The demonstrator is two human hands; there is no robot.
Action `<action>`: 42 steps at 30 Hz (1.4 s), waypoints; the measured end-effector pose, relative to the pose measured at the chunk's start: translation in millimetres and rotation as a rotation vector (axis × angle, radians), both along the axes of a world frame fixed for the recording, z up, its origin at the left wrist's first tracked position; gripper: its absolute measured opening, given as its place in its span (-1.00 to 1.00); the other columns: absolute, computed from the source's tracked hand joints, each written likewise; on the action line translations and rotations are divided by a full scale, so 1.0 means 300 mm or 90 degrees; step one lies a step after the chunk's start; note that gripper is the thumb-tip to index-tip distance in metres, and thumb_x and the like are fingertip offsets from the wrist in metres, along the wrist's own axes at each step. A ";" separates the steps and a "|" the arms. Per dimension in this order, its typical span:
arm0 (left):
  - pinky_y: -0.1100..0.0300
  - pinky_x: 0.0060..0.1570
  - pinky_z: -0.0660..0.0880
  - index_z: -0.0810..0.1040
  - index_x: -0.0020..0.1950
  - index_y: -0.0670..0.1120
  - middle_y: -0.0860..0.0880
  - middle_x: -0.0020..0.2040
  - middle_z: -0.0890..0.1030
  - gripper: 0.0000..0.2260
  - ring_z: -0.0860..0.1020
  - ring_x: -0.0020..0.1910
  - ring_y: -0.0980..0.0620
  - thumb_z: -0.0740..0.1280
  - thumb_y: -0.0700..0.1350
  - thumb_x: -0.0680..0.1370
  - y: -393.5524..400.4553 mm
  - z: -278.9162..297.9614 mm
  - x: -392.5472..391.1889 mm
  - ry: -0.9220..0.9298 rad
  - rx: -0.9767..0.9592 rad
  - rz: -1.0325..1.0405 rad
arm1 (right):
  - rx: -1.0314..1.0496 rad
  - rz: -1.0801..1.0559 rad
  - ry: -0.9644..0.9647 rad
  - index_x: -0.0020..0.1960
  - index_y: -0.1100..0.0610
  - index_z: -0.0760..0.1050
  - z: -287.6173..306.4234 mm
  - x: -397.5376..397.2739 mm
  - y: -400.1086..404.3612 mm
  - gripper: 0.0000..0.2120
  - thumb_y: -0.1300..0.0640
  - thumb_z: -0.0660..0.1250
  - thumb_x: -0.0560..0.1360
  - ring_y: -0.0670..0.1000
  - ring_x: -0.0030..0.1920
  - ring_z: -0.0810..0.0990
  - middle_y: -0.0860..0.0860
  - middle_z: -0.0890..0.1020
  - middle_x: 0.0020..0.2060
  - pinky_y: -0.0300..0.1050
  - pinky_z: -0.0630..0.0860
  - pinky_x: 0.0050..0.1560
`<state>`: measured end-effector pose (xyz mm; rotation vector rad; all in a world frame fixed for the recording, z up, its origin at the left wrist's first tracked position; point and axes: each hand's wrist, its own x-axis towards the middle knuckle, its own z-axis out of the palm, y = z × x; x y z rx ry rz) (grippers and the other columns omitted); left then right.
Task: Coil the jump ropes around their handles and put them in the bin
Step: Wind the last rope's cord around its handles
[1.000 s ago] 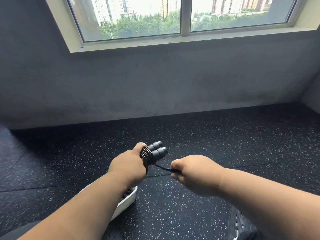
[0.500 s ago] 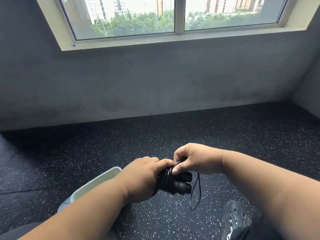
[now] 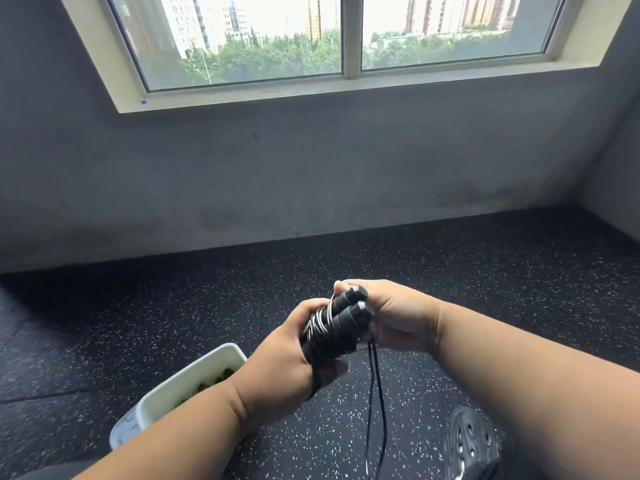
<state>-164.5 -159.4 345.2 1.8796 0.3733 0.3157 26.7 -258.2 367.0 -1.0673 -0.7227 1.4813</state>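
Two black jump rope handles (image 3: 341, 318) lie side by side, tips pointing up and right, with black rope coiled round their middle. My left hand (image 3: 280, 362) grips the lower part of the handles. Behind the handle tips, my right hand (image 3: 398, 317) has its fingers curled round the rope. A loose loop of rope (image 3: 375, 403) hangs down from under the right hand toward the floor. A white bin (image 3: 166, 393) stands on the floor at the lower left, partly hidden by my left forearm, with dark things inside.
The floor (image 3: 485, 289) is black rubber with white speckles. A grey wall (image 3: 311, 174) with a window rises beyond it, and a side wall closes the right. A black perforated shoe (image 3: 471, 441) shows at the bottom right.
The handles have tilted from lying level to pointing up and right. My right hand has gone round behind their tips. The hanging rope loop still dangles below.
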 end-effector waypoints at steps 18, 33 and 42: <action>0.30 0.02 0.54 0.39 0.45 0.05 0.15 0.01 0.71 -0.34 0.62 -0.05 0.20 0.47 -0.46 0.50 0.016 -0.041 0.049 -0.085 -0.138 0.132 | -0.135 -0.094 -0.164 -0.06 0.07 0.45 0.015 -0.060 -0.012 -0.80 0.00 0.28 0.68 -0.11 -0.49 0.32 -0.04 0.44 -0.43 -0.25 0.21 -0.47; 0.03 -0.07 0.54 0.45 0.27 0.33 0.04 -0.07 0.70 -0.34 0.61 -0.15 0.01 0.43 -0.23 0.29 0.106 -0.066 0.036 0.163 -0.045 0.330 | -0.067 0.180 -1.091 0.40 0.04 0.34 -0.034 -0.229 -0.052 -0.64 0.20 0.22 0.62 0.16 -0.09 0.50 0.08 0.63 0.03 -0.07 0.36 -0.14; 0.09 -0.07 0.51 0.22 0.51 0.28 0.01 0.09 0.71 -0.47 0.66 0.08 -0.11 0.28 0.11 0.56 0.059 -0.063 0.000 0.490 0.455 0.045 | 0.080 0.284 -1.183 -0.06 0.02 0.52 0.052 -0.247 -0.056 -0.86 0.24 0.29 0.51 0.09 -0.28 0.46 -0.07 0.48 -0.29 -0.10 0.34 -0.27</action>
